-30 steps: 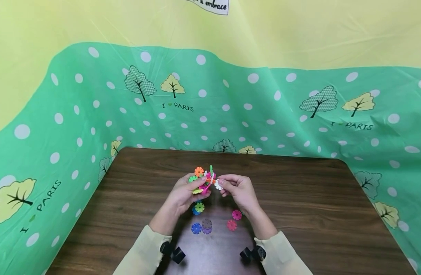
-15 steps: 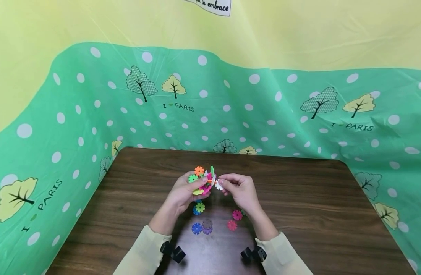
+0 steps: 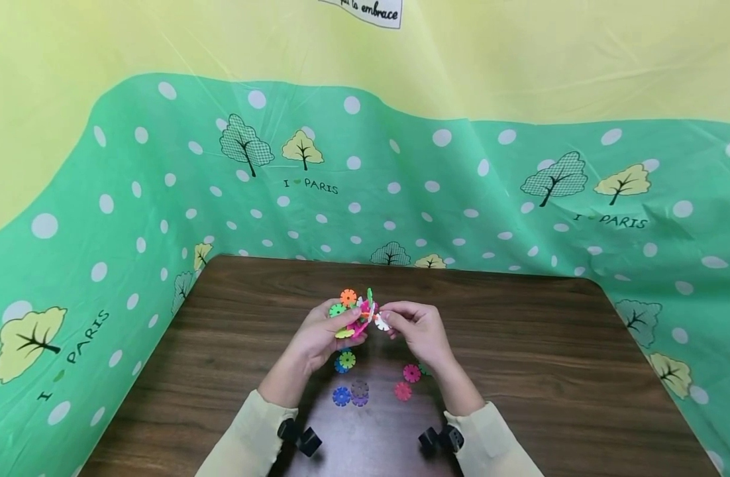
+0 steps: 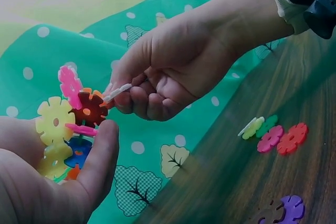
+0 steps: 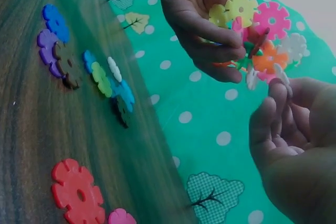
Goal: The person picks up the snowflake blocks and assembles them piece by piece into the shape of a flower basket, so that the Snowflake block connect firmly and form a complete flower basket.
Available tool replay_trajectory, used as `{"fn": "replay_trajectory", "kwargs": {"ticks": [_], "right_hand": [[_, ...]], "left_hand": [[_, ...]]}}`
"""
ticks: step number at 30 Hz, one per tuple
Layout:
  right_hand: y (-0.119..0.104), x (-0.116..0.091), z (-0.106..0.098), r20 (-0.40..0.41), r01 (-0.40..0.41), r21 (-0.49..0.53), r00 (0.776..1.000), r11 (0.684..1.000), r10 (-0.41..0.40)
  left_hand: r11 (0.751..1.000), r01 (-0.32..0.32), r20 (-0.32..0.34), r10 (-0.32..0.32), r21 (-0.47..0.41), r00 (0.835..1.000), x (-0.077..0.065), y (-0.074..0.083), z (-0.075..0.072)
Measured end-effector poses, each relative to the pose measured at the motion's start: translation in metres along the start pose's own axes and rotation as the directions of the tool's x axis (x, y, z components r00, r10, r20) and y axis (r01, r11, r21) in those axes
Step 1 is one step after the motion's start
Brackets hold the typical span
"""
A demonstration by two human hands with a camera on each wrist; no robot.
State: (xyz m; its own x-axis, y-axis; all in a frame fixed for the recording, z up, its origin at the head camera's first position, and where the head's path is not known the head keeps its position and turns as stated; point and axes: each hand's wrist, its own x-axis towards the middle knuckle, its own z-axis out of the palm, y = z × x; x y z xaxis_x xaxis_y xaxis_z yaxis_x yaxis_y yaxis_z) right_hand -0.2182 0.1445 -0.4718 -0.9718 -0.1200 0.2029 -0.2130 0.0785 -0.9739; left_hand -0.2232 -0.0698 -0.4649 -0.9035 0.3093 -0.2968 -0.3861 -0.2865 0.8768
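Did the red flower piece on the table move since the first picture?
No. In the head view, the red flower piece lies on the same spot of the brown table, shifted neither way, with the pink piece still just beyond it.

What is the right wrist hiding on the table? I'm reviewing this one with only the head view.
Observer: The left wrist view shows a lime flower piece on the table, next to the green piece.
Operator: And what does the left hand cover?
Observer: In the right wrist view, a white piece shows among others on the table.
Operator: Is there any blue in the bunch it holds? I can't pick any out.
Observer: Yes, the left wrist view shows a blue piece in it, close to the thumb.
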Motion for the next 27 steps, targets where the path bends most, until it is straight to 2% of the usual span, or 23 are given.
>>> {"fn": "replay_trajectory", "kwargs": {"ticks": [3,5,11,13,21,27], "right_hand": [[0.001,0.000,0.000,-0.008,0.044,-0.042,0.999,0.998,-0.044],[0.001,0.001,-0.001,-0.010,0.045,-0.049,0.999,0.998,-0.046],[0.001,0.000,-0.004,-0.034,-0.095,0.058,0.995,0.994,0.097],[0.001,0.000,-0.004,-0.035,-0.109,0.072,0.993,0.992,0.111],[0.000,0.000,0.002,-0.024,-0.087,0.059,0.996,0.994,0.088],[0.003,-0.001,0.006,-0.055,-0.087,0.048,0.994,0.995,0.089]], "left_hand": [[1.000,-0.010,-0.015,0.010,0.008,1.000,0.000,0.000,0.000],[1.000,-0.018,-0.032,0.019,0.018,0.999,0.000,0.000,0.000],[0.998,-0.054,-0.062,0.056,0.032,0.996,0.001,0.001,-0.002],[0.998,-0.050,-0.062,0.052,0.027,0.997,0.000,0.001,-0.002],[0.999,-0.038,-0.040,0.038,0.011,0.998,0.001,-0.001,-0.001],[0.996,-0.078,-0.053,0.080,0.048,0.995,0.001,-0.004,0.003]]}}
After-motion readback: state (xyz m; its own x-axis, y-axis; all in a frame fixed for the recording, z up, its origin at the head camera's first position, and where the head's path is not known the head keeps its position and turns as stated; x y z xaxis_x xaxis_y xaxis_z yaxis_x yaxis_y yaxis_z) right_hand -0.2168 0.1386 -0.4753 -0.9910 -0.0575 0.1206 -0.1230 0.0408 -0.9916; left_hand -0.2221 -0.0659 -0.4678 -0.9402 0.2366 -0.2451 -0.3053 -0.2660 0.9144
